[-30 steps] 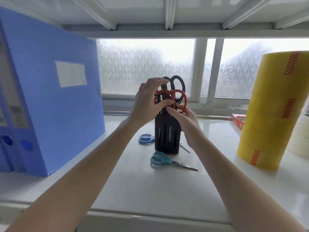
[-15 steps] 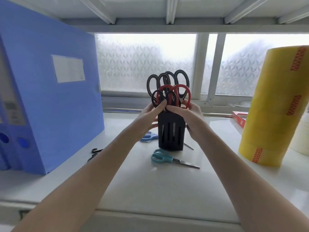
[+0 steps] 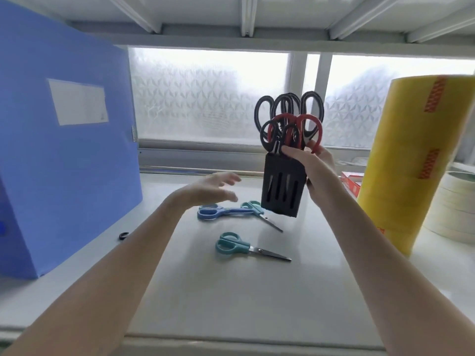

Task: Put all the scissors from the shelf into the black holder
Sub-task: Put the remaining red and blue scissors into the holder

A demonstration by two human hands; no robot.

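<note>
Right of centre frame: black holder gripped by right hand, fingers wrapped round its upper right side, tilted slightly; whether its base touches the shelf or hangs just above it, impossible to tell. Packed with scissors, handles up: black-handled pairs at the back, red-handled pair in front, one red loop touching the fingertips. Left of the holder, centre frame: left hand palm down, fingers spread and loose, grasping nothing, blurred, above the blue scissors. Blue scissors flat on the shelf, blades pointing right toward a teal pair lying just beside the holder's lower left corner, handles partly hidden behind it, blades angled down-right. Lower centre: second teal scissors flat on the shelf, apart from the rest, blades pointing right. Left third of frame: blue file box upright with white label. Near its lower right corner: small black ring-shaped object, too small to identify. Right edge: tall stack of yellow tape rolls, with lower stack of white tape rolls beside it at far right. Between holder and yellow stack, behind the wrist: red box, mostly hidden.
</note>
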